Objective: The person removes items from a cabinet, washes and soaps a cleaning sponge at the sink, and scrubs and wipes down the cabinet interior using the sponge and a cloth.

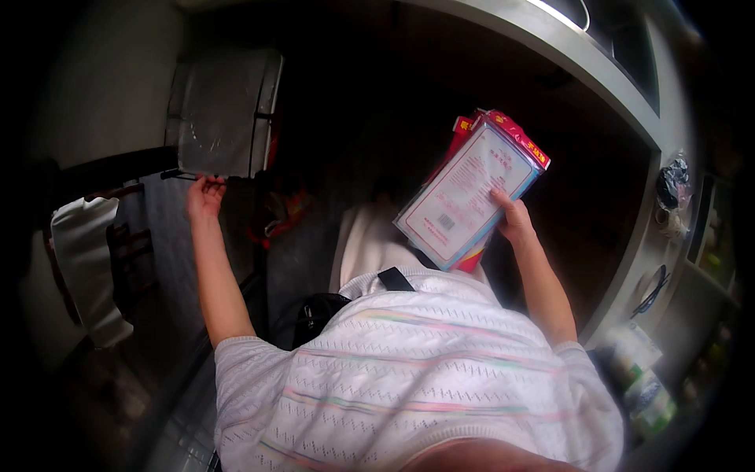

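Observation:
My right hand [515, 218] grips a small stack of flat plastic-wrapped packages [468, 197], thumb on top. The front one shows a white printed back with a barcode; red and yellow printing shows along its top edge and behind it. Out to the left, my left hand [206, 197] is raised with curled fingers at a thin dark bar [182, 175]. The bar runs along the lower edge of a grey, shiny, plastic-looking panel [220, 114] with dark straps. Dim light hides exactly how the fingers meet the bar.
A white cloth [88, 263] hangs over a dark rack at the left. Red and orange items [287, 208] lie in shadow below the panel. A black bag [318, 315] rests at my waist. On the right, a pale frame [621, 110] curves past, with green-and-white packs [649, 393] beside it.

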The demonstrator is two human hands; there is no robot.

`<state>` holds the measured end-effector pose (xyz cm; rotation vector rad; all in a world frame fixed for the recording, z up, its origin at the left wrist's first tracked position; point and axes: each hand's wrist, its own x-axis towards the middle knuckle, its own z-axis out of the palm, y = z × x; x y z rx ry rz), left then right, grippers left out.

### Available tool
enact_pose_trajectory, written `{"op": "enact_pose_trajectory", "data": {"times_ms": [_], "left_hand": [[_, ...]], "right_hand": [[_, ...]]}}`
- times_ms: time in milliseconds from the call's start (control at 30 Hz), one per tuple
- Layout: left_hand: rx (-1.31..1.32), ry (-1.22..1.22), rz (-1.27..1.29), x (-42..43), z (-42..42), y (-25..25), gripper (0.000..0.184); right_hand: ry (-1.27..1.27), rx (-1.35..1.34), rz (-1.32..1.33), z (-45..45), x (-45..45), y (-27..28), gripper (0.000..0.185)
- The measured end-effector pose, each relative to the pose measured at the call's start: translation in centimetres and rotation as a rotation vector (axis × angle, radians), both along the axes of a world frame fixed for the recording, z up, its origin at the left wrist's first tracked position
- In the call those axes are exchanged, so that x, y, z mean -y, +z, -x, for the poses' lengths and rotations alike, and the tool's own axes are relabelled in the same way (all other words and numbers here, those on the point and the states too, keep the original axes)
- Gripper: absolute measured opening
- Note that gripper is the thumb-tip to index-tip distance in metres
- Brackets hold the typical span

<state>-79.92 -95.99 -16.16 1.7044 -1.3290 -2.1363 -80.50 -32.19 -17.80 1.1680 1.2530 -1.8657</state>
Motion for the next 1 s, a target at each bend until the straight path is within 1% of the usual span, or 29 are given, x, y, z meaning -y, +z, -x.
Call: {"op": "enact_pose_trajectory", "data": {"times_ms": [133,233,333,367,400,433,467,533,567,600,633,667,700,733,767,800,833,867,900,933,1000], "left_hand": [[0.083,-0.049,0.041,0.9,-4.4,1.3,0.011],[0.192,-0.090,0.033,3.3,-6.2,1.2,0.013],[0.488,-0.289,0.186,1.1,-4.5,5.7,0.024],[0.716,-0.585,0.740,2.2,-4.7,5.8,0.031],[0.888,-0.858,1.316,1.3,-4.1,6.9,0.038],[0.720,-0.832,1.290,0.7,-3.0,8.4,0.044],[0.551,-0.801,1.258,-3.9,0.0,11.6,0.050],[0.053,-0.747,0.771,-12.1,4.4,12.1,0.050],[0.022,-0.834,0.527,-18.4,7.0,12.9,0.051],[-0.083,-0.874,0.180,-23.0,8.0,11.2,0.053],[-0.205,-1.032,-0.030,-26.7,7.2,8.3,0.056],[-0.157,-1.051,-0.285,-31.2,7.1,6.7,0.057],[-0.046,-1.066,-0.413,-35.4,6.5,5.9,0.056],[-0.191,-1.011,-0.696,-39.2,4.9,3.9,0.058],[-0.032,-0.990,-0.872,-41.1,3.8,4.9,0.059],[-0.013,-1.022,-0.913,-41.6,3.9,5.7,0.058],[-0.061,-1.049,-0.918,-41.2,4.2,5.8,0.058],[-0.083,-1.031,-0.916,-40.3,2.4,7.4,0.058],[-0.076,-1.028,-0.976,-39.9,2.1,6.8,0.057],[-0.037,-1.041,-0.975,-39.6,1.6,6.6,0.057],[0.019,-1.083,-0.970,-39.0,2.7,5.6,0.056]], "right_hand": [[-0.001,0.007,0.056,0.6,-0.9,1.2,0.052],[-0.042,0.064,0.107,0.7,-1.5,2.6,0.053],[-0.091,0.080,0.201,0.9,-2.0,2.9,0.053],[-0.105,0.079,0.230,1.0,-1.8,3.2,0.052],[-0.112,0.047,0.263,1.1,-1.8,3.8,0.052],[-0.127,0.034,0.295,1.5,-1.5,4.1,0.051],[-0.148,0.042,0.322,1.8,-1.3,4.1,0.050],[-0.184,0.062,0.368,2.4,-1.1,4.1,0.049],[-0.182,0.061,0.383,2.8,-0.9,4.1,0.048],[-0.187,0.059,0.387,3.0,-0.8,4.1,0.048],[-0.181,0.042,0.398,3.2,-0.9,4.1,0.047],[-0.175,0.045,0.402,3.5,-0.8,4.3,0.047],[-0.177,0.058,0.364,3.8,-0.7,4.6,0.047],[-0.191,0.070,0.356,3.7,-0.4,4.6,0.047],[-0.214,0.087,0.353,3.1,0.1,5.0,0.047],[-0.242,0.103,0.315,2.6,0.5,5.3,0.047],[-0.262,0.102,0.318,2.3,1.4,5.4,0.046],[-0.229,0.078,0.366,0.7,2.2,6.8,0.046],[-0.237,0.083,0.369,0.1,2.3,6.7,0.045],[-0.207,0.081,0.376,-0.6,2.0,6.8,0.047],[-0.058,0.052,0.162,-0.1,2.0,7.8,0.049]]}}
